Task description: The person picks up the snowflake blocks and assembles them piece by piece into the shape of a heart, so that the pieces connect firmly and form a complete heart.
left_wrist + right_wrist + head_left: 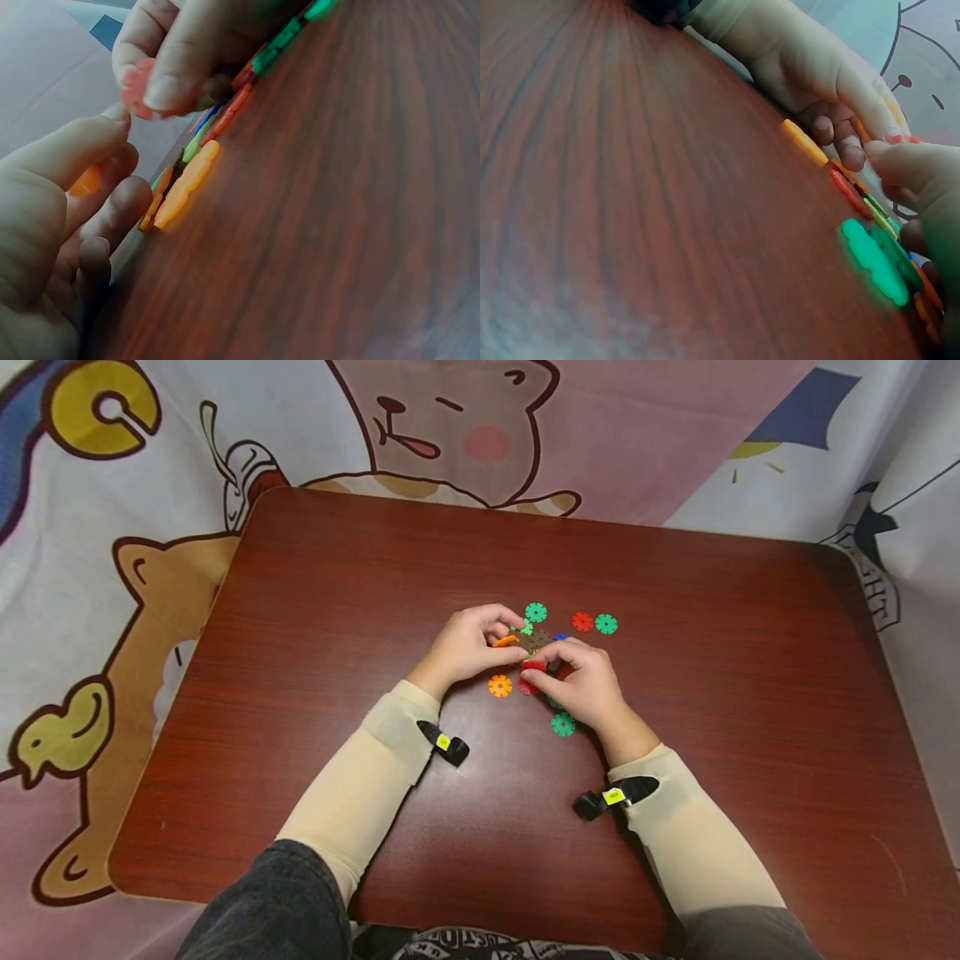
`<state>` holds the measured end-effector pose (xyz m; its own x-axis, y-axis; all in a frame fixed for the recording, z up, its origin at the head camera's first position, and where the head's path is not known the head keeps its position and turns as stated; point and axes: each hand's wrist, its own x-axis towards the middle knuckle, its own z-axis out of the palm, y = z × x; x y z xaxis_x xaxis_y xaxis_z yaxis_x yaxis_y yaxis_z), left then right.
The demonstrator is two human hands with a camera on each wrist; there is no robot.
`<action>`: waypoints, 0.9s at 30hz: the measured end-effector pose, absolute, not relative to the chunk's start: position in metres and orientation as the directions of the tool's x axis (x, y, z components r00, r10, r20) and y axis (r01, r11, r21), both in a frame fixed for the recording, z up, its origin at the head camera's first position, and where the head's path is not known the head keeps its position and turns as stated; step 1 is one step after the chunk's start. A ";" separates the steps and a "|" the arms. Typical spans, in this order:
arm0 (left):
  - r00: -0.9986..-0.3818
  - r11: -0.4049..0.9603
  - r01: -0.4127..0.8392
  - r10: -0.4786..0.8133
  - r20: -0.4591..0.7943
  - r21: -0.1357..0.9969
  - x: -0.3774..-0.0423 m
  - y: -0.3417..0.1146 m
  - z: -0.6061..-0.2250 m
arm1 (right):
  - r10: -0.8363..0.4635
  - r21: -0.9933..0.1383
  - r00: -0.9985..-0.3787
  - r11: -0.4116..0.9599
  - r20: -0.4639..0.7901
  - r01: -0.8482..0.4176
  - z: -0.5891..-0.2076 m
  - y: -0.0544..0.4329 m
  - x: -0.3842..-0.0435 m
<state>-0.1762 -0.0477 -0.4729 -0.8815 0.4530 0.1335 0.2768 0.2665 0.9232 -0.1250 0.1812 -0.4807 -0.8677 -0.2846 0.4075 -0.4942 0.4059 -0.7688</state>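
My right hand (pixel 588 683) pinches a red notched plastic disc (pixel 533 666) between thumb and fingers. Facing it, my left hand (pixel 468 645) holds an orange notched disc (pixel 506 642), which in the left wrist view shows as an orange patch (pixel 86 182) behind the thumb. In that same view the red disc (pixel 137 88) is right by the left thumb tip. Under and around the fingers lie more discs: an orange one (pixel 500 686), a brown one (pixel 540 639) and a blue one (pixel 559 637), partly hidden by the hands.
Beyond the hands, a green disc (pixel 536 612), a red disc (pixel 582 622) and another green disc (pixel 606 624) lie on the brown wooden table (pixel 337 610). Nearer my body is a green disc (pixel 562 723). A printed cloth (pixel 615 435) hangs behind the table.
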 end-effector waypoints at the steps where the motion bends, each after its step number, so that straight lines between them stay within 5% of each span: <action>1: -0.885 0.254 0.265 0.448 0.130 0.930 -0.176 -0.048 -0.473 | -0.244 -0.788 -0.880 0.393 0.408 -0.474 -0.481 0.181 -0.125; 9: -0.886 0.216 0.220 0.451 0.102 0.951 -0.175 -0.047 -0.471 | -0.019 -0.884 -0.931 0.309 0.364 -0.352 -0.477 0.178 -0.125; 27: -0.860 0.116 0.264 0.478 0.179 0.958 -0.175 -0.048 -0.472 | -0.063 -0.874 -0.930 0.325 0.361 -0.361 -0.443 0.165 -0.112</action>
